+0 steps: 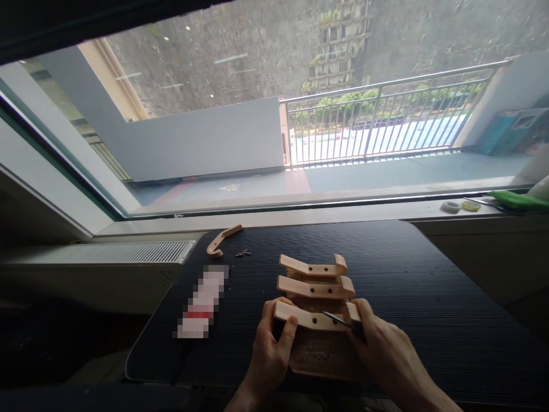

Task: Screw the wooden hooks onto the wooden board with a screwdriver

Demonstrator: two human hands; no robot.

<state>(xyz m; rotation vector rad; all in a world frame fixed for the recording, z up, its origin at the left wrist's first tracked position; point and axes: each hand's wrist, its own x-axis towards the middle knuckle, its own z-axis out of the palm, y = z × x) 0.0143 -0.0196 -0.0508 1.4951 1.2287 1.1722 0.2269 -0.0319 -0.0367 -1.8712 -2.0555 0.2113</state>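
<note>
Left grip clasps 1 wooden hook of 4, right grip holds 1 screwdriver.

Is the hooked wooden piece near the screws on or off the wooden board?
Off: the hooked piece lies on the black table, apart from the board.

The worktop is black with thin lines all over. Three hooks are light tan with dark round spots, and the loose hook is tan too. The board is darker brown. The thin tool is grey, and the little screws are silvery. The blurry patch is pale pink with a red stripe. The bundle is bright green, and one small ring is yellow.
</note>
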